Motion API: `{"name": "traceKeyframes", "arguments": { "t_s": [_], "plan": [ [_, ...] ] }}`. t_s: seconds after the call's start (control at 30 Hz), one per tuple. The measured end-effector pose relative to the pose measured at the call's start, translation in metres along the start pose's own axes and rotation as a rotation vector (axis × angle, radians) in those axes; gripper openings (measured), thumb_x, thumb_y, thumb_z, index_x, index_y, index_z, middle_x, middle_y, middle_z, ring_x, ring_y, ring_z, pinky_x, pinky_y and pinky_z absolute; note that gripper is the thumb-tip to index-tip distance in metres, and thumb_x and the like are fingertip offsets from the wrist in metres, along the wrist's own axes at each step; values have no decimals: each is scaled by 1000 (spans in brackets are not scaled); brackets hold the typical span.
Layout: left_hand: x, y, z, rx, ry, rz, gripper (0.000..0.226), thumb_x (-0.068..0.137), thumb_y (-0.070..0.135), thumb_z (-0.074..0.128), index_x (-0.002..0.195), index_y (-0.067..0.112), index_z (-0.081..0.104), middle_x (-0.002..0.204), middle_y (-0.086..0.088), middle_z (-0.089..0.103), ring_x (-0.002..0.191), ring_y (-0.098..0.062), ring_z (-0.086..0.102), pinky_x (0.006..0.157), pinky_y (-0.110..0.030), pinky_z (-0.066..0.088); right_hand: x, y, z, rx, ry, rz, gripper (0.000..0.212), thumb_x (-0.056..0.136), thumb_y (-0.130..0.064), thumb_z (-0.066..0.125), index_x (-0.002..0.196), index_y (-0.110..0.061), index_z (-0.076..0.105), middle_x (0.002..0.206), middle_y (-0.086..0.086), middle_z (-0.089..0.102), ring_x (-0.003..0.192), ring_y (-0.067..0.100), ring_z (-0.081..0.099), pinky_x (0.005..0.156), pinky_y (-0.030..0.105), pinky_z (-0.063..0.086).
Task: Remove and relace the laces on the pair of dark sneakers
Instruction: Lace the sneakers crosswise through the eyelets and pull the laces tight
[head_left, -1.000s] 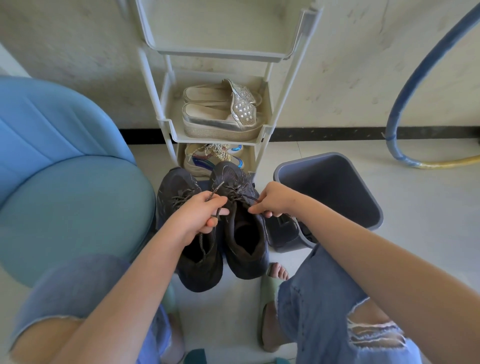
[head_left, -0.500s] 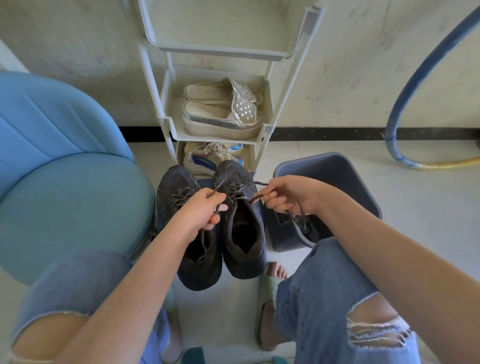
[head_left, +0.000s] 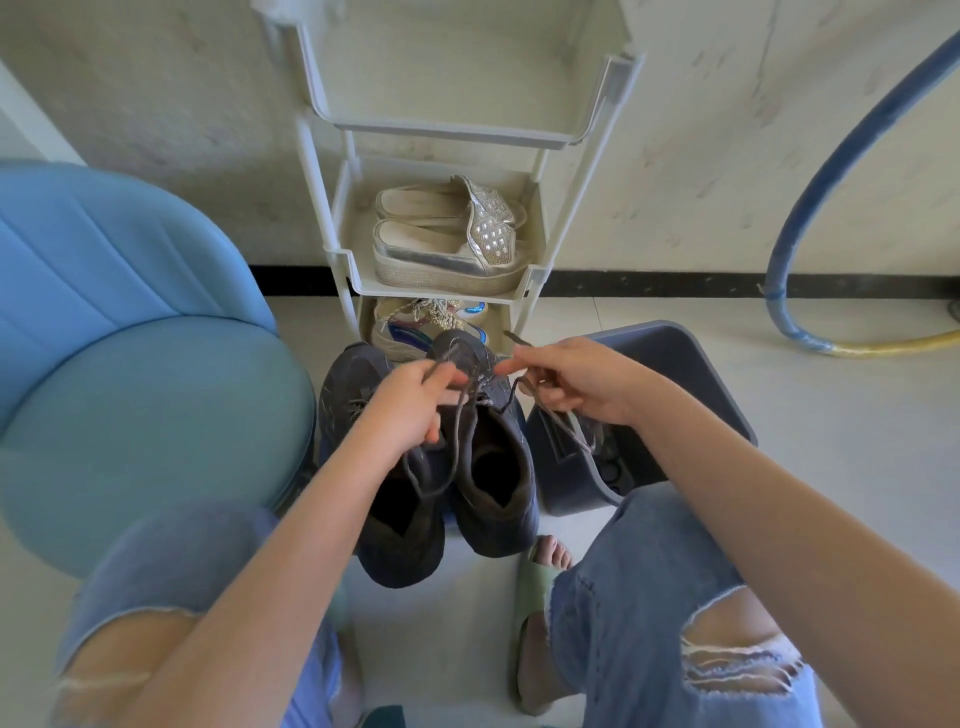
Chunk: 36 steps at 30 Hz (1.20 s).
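Two dark sneakers stand side by side between my knees, toes toward the rack: the left sneaker (head_left: 363, 499) and the right sneaker (head_left: 498, 467). My left hand (head_left: 410, 405) pinches one end of the right sneaker's grey lace (head_left: 457, 436), which loops down over the left shoe's opening. My right hand (head_left: 576, 379) grips the other end of that lace near the toe, and the lace tail hangs down toward the bin. The left sneaker's own laces are partly hidden under my left hand.
A white shoe rack (head_left: 447, 291) holding silver platform sandals (head_left: 447, 254) and light trainers (head_left: 415, 327) stands just beyond the sneakers. A blue chair (head_left: 135, 374) is at the left, a grey bin (head_left: 675, 395) at the right, a blue hose (head_left: 810, 197) against the wall.
My right hand has pulled the lace end up and outward over the bin, then come back toward the toe. My left hand has shifted slightly up, still holding its lace end.
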<state>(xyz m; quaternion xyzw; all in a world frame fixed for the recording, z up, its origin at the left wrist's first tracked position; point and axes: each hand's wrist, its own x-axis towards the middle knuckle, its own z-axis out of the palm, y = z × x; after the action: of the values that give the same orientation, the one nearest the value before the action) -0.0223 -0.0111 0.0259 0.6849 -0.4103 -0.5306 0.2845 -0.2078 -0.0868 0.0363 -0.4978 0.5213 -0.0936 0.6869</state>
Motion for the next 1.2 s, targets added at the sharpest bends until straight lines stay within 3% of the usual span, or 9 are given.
{"name": "traceKeyframes", "arguments": {
  "t_s": [0.1, 0.23, 0.33, 0.43, 0.53, 0.67, 0.97, 1.1, 1.2],
  "plan": [
    [-12, 35, -21, -140, 22, 121, 36, 104, 31, 32, 108, 8, 58, 91, -4, 74, 32, -3, 31, 33, -14, 23, -17, -35, 5, -165, 62, -238, 37, 102, -30, 42, 101, 0, 64, 55, -1, 50, 38, 6, 34, 38, 15, 27],
    [-29, 93, -33, -344, 144, 277, 40, 103, 35, 30, 102, 8, 60, 78, 2, 70, 38, -3, 40, 36, -14, 28, -42, -88, 22, -79, 85, -436, 37, 104, -32, 36, 80, -11, 55, 52, -4, 44, 41, 8, 33, 40, 16, 28],
    [-38, 138, -32, -402, 209, 360, 40, 103, 39, 28, 93, 21, 63, 85, 2, 67, 70, -8, 61, 57, -18, 48, -61, -121, 38, -91, 190, -624, 37, 104, -30, 36, 77, -14, 55, 58, -2, 52, 48, 9, 45, 49, 20, 38],
    [-47, 176, -30, -525, 120, 402, 40, 102, 41, 31, 107, 18, 63, 99, -5, 68, 89, -17, 64, 82, -30, 52, -77, -149, 47, -131, 301, -777, 35, 103, -26, 40, 91, -2, 62, 78, 16, 65, 72, 22, 64, 74, 28, 52],
    [-53, 193, -29, -479, 99, 485, 39, 103, 35, 30, 121, 18, 60, 119, -9, 65, 105, -18, 62, 81, -27, 51, -87, -163, 49, -131, 354, -825, 37, 102, -31, 43, 104, 1, 62, 94, 26, 66, 88, 37, 64, 88, 47, 49],
    [-66, 195, -40, -363, -1, 558, 36, 104, 35, 27, 110, 31, 62, 123, -2, 63, 95, -9, 60, 66, -16, 47, -104, -166, 47, -229, 346, -828, 27, 102, -27, 41, 94, -15, 64, 86, 11, 67, 85, 30, 65, 89, 44, 52],
    [-77, 201, -60, -175, -224, 484, 38, 105, 26, 28, 130, 15, 54, 129, -4, 58, 110, -12, 58, 97, -22, 46, -113, -164, 40, -253, 180, -773, 32, 103, -27, 37, 91, -18, 65, 88, -1, 69, 80, 2, 66, 89, 22, 51],
    [-81, 205, -63, -187, -333, 395, 40, 104, 29, 27, 134, 15, 50, 103, 2, 62, 77, -1, 63, 66, -15, 52, -117, -163, 41, -200, 130, -751, 36, 104, -30, 34, 92, -9, 61, 84, 8, 65, 77, 11, 66, 86, 26, 54],
    [-72, 205, -65, -172, -392, 352, 41, 104, 34, 25, 129, 18, 53, 111, -3, 60, 96, -15, 60, 85, -26, 49, -113, -162, 41, -161, 105, -711, 40, 102, -38, 35, 92, -10, 61, 84, 8, 64, 81, 18, 66, 85, 32, 56]
  ]
}}
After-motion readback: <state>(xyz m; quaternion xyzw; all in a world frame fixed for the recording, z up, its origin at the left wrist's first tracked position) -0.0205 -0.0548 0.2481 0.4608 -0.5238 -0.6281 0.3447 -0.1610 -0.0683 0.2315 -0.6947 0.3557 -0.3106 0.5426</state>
